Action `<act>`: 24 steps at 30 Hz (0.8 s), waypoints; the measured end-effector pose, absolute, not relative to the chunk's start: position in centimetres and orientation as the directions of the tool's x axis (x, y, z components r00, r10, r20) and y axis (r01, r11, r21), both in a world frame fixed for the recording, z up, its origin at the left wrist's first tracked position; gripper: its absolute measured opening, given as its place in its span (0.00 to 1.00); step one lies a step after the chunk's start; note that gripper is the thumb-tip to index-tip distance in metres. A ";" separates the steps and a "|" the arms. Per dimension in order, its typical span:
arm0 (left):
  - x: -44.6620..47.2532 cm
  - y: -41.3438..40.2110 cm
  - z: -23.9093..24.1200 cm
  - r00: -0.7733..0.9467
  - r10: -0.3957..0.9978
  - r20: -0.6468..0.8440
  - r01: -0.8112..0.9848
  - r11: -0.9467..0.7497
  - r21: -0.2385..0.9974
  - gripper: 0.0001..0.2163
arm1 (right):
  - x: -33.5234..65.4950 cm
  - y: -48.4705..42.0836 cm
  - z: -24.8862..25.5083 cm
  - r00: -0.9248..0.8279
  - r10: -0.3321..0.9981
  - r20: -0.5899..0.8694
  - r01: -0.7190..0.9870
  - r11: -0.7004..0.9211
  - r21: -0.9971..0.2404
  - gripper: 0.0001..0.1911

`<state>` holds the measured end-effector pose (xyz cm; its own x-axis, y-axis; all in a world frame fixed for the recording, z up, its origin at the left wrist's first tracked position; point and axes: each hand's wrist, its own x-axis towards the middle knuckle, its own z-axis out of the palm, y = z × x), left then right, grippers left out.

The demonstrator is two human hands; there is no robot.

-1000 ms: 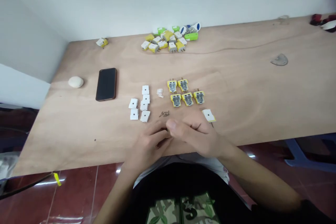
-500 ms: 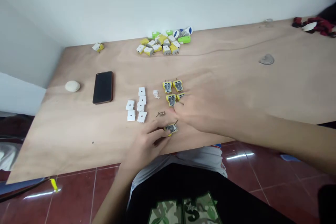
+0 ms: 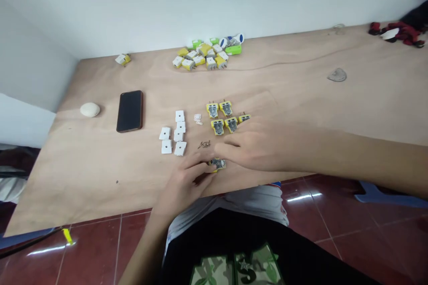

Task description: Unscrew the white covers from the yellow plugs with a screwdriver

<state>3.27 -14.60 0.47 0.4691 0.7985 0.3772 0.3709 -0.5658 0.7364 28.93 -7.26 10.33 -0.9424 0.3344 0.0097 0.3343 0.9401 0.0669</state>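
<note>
My left hand (image 3: 187,178) is closed on an opened yellow plug housing (image 3: 219,164) near the table's front edge, its grey inside facing up. My right hand (image 3: 249,142) hovers just above and to the right of that housing. Its thumb points left, and its other fingers are mostly hidden, so its grip is unclear. Beyond it stand several more opened yellow plug housings (image 3: 218,127) with metal prongs. A small heap of screws (image 3: 204,144) lies left of my right thumb. Further left are little white strips (image 3: 198,118) and several white plug covers (image 3: 179,135).
A phone (image 3: 129,111) and a white egg-shaped object (image 3: 90,109) lie on the left. Assembled plugs (image 3: 200,55) are piled by the wall, with a single plug (image 3: 123,59) off to the left. A flat grey piece (image 3: 337,75) and dark red items (image 3: 403,33) lie on the right.
My right hand has shifted slightly right and turned, uncovering more of the yellow housings. The thin rod seen over the held housing no longer shows. My left hand has kept its hold.
</note>
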 end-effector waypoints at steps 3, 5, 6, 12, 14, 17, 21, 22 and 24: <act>3.3 -14.6 0.7 0.467 0.810 0.355 0.382 -0.546 0.746 0.03 | 28.7 -7.7 11.0 -0.965 0.259 0.028 0.257 0.965 -0.055 0.13; 3.4 -14.6 0.8 0.476 0.805 0.354 0.378 -0.551 0.745 0.03 | 28.4 -7.8 11.4 -0.969 0.245 0.018 0.243 0.966 -0.091 0.10; 3.4 -14.6 0.8 0.482 0.799 0.360 0.371 -0.558 0.742 0.03 | 28.3 -7.7 11.4 -0.961 0.277 0.002 0.276 0.957 -0.095 0.09; 3.4 -14.5 0.5 0.467 0.787 0.404 0.335 -0.580 0.743 0.05 | 28.7 -7.1 11.6 -0.914 0.404 -0.033 0.395 0.870 -0.295 0.11; 3.4 -14.5 0.4 0.471 0.788 0.395 0.340 -0.576 0.743 0.05 | 28.7 -7.0 11.8 -0.958 0.288 -0.008 0.279 0.919 -0.280 0.11; 3.4 -14.6 0.4 0.478 0.786 0.392 0.343 -0.578 0.740 0.05 | 28.5 -7.1 11.9 -0.950 0.311 -0.020 0.308 0.928 -0.207 0.13; 3.4 -14.6 0.4 0.466 0.790 0.398 0.331 -0.573 0.750 0.05 | 28.3 -7.1 11.7 -0.881 0.467 -0.072 0.462 0.821 -0.335 0.12; 3.4 -14.6 0.4 0.465 0.793 0.393 0.331 -0.567 0.754 0.05 | 28.4 -7.1 11.6 -0.903 0.426 -0.056 0.414 0.831 -0.372 0.12; 3.5 -14.6 0.4 0.465 0.797 0.386 0.336 -0.562 0.756 0.05 | 28.5 -7.0 11.5 -0.938 0.346 -0.007 0.324 0.869 -0.374 0.12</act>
<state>3.45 -14.62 0.43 0.4653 0.7968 0.3855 0.3359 -0.5619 0.7560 28.53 -7.03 11.49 -0.9381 0.3464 -0.0066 0.3236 0.8691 -0.3741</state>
